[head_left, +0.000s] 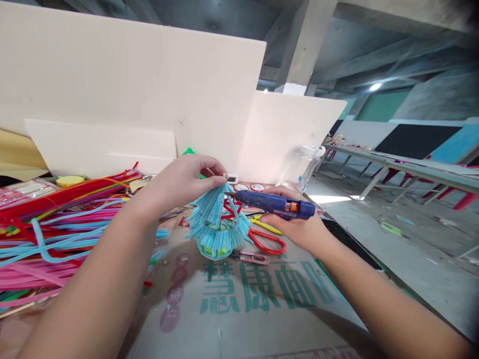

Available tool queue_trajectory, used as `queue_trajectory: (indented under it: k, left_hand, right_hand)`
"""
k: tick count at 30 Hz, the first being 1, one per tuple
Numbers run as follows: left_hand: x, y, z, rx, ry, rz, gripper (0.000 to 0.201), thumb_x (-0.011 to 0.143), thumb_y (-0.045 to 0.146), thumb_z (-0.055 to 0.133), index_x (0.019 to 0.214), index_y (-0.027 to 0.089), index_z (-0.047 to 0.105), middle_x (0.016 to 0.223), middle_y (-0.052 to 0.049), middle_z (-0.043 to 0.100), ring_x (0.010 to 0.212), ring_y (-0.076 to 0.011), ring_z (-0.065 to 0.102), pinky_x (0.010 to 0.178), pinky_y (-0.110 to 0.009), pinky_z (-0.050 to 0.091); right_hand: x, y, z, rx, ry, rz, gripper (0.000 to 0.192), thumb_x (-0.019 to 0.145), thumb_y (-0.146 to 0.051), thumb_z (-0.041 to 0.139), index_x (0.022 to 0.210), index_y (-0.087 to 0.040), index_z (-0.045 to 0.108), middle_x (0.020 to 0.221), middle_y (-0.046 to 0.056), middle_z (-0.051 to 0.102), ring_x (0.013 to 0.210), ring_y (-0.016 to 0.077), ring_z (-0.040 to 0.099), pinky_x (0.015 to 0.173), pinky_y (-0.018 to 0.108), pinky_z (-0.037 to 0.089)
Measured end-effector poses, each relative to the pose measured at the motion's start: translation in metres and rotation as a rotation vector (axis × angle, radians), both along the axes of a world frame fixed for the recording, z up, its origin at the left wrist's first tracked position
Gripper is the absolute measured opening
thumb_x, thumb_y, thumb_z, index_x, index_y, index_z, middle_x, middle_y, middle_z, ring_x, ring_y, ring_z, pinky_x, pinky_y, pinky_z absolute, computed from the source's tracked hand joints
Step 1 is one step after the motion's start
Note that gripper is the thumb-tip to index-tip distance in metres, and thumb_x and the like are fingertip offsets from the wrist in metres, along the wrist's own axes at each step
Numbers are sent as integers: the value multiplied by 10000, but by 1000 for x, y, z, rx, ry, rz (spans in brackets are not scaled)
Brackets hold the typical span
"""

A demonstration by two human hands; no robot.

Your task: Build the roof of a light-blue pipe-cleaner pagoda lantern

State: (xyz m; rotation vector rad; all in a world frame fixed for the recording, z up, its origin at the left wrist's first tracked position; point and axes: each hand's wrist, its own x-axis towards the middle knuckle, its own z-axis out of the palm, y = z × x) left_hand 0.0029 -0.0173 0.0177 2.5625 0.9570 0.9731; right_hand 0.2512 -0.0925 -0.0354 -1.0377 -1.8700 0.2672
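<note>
My left hand (202, 174) pinches the top of a light blue tiered piece (219, 219) made of fuzzy pipe-cleaner strips, with a pale green round part (215, 249) showing low on it. In my right hand (295, 224) is a dark blue glue gun (273, 202), its tip touching or very near the upper right side of the blue piece. Behind and beside the piece lie red-handled scissors (267, 243), a yellow-handled tool (267, 225) and small thread snips (250, 257). The fingertips of my right hand are partly hidden behind the glue gun.
Bundles of coloured pipe cleaners (56, 239) cover the table's left side. White boards (130, 85) stand along the back. A clear plastic bottle (301, 169) stands at the back right. Printed cardboard (239, 309) covers the work surface. Another long table (392, 159) stands across the floor.
</note>
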Motion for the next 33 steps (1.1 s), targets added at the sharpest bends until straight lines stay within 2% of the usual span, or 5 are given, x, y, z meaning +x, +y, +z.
queue_trajectory:
  k: [9, 15, 24, 30, 33]
  left_hand:
    - [0, -4, 3, 9, 27, -26, 197, 877, 350, 575, 901, 214, 717, 866, 3, 731, 751, -153, 649, 673, -252, 455]
    - [-14, -3, 10, -131, 5, 113, 234, 846, 400, 592, 916, 210, 707, 825, -26, 729, 639, -163, 629, 561, -259, 437]
    - [-44, 4, 12, -189, 34, 218, 360, 819, 554, 589, 926, 231, 705, 728, -18, 702, 552, -155, 575, 456, -234, 382]
    - [-34, 9, 9, -178, 39, 237, 346, 797, 547, 600, 918, 241, 706, 850, -28, 740, 765, -229, 675, 575, -268, 456]
    - [-32, 13, 7, -151, 43, 218, 354, 804, 546, 593, 922, 234, 711, 897, -32, 741, 793, -232, 676, 658, -296, 479]
  right_hand:
    - [-4, -2, 0, 67, 35, -86, 384, 746, -421, 785, 1031, -216, 629, 997, 65, 709, 908, 226, 677, 791, 356, 551]
    - [8, 9, -1, -86, 196, -2, 286, 848, -466, 655, 904, -207, 546, 741, 17, 664, 685, 180, 647, 686, 333, 530]
    - [49, 76, -40, -193, 33, -232, 386, 798, -499, 654, 980, -159, 665, 934, 77, 722, 875, 230, 660, 814, 365, 526]
    - [54, 138, -42, -310, -107, -227, 295, 850, -371, 670, 1053, -157, 679, 1052, 52, 716, 980, 202, 637, 893, 330, 498]
    - [54, 162, -54, -423, -192, -276, 283, 871, -326, 690, 1089, -147, 658, 1081, 55, 689, 986, 201, 647, 890, 374, 526]
